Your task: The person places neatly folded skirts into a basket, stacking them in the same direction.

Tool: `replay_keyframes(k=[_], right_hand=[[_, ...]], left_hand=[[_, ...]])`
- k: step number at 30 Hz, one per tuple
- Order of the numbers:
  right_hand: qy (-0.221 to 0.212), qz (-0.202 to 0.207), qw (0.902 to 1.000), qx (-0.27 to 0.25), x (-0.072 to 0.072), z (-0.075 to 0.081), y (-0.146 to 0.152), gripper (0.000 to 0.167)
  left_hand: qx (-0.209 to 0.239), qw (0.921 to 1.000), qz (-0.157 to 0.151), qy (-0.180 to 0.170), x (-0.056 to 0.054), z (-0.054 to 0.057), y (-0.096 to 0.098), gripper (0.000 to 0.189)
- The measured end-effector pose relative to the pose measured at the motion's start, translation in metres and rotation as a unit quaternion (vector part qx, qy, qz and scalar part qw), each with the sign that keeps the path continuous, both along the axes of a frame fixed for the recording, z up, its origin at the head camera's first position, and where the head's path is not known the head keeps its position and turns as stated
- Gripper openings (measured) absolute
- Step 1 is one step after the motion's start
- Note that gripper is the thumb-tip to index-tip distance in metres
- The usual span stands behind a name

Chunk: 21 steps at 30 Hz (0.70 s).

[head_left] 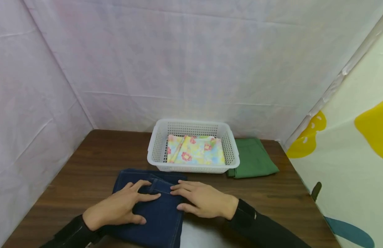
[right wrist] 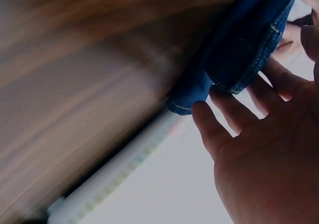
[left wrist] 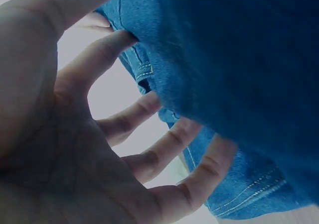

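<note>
A folded pair of dark blue jeans (head_left: pixel 158 220) lies at the table's front, its fabric stacked in a thick bundle. My left hand (head_left: pixel 117 206) rests on its left side with fingers spread. From the right, my right hand (head_left: pixel 207 201) touches the upper right part, fingers extended over the denim edge. In the left wrist view, the left fingertips press against the denim (left wrist: pixel 214 59), close to a stitched belt loop (left wrist: pixel 144 72). The right wrist view has the right fingertips under a stitched edge of the jeans (right wrist: pixel 239 59).
Behind the jeans stands a white plastic basket (head_left: pixel 191 168) holding a folded floral cloth (head_left: pixel 196 151). Next to it lies a folded green cloth (head_left: pixel 255 158), partly behind the basket. White sheeting (head_left: pixel 185 62) hangs behind the brown table (head_left: pixel 290 199). A pale patch (head_left: pixel 197 234) shows near the front.
</note>
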State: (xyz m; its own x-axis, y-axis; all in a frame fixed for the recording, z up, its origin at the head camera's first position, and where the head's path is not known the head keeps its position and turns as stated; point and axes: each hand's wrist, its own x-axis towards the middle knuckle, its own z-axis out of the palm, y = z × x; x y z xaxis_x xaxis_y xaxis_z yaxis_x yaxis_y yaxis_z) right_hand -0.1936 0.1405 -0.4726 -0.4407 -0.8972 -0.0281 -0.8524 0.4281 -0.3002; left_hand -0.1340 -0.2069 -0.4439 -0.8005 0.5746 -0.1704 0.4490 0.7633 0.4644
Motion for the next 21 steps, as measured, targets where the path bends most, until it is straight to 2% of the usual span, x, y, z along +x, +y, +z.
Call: replay_keyframes(k=[3, 7, 13, 17, 21], right_hand=[[-0.011, -0.021, 0.9997, -0.005, -0.002, 0.004, 0.012, 0.056], [-0.005, -0.044, 0.9989, -0.012, -0.005, 0.005, 0.028, 0.049], [0.010, -0.071, 0.9972, -0.022, -0.006, 0.001, 0.051, 0.042], [0.002, -0.089, 0.9956, -0.029, -0.006, 0.000, 0.064, 0.040], [-0.009, -0.101, 0.9942, -0.036, -0.005, 0.000, 0.075, 0.039]], left_hand=[[0.007, 0.9998, -0.017, 0.000, -0.001, 0.000, 0.011, 0.077], [0.013, 0.9994, -0.032, -0.005, -0.003, -0.001, 0.028, 0.075], [0.022, 0.9985, -0.041, -0.028, -0.006, -0.001, 0.050, 0.073], [0.024, 0.9976, -0.043, -0.049, -0.007, 0.002, 0.062, 0.073], [0.020, 0.9974, -0.046, -0.053, -0.009, 0.003, 0.073, 0.074]])
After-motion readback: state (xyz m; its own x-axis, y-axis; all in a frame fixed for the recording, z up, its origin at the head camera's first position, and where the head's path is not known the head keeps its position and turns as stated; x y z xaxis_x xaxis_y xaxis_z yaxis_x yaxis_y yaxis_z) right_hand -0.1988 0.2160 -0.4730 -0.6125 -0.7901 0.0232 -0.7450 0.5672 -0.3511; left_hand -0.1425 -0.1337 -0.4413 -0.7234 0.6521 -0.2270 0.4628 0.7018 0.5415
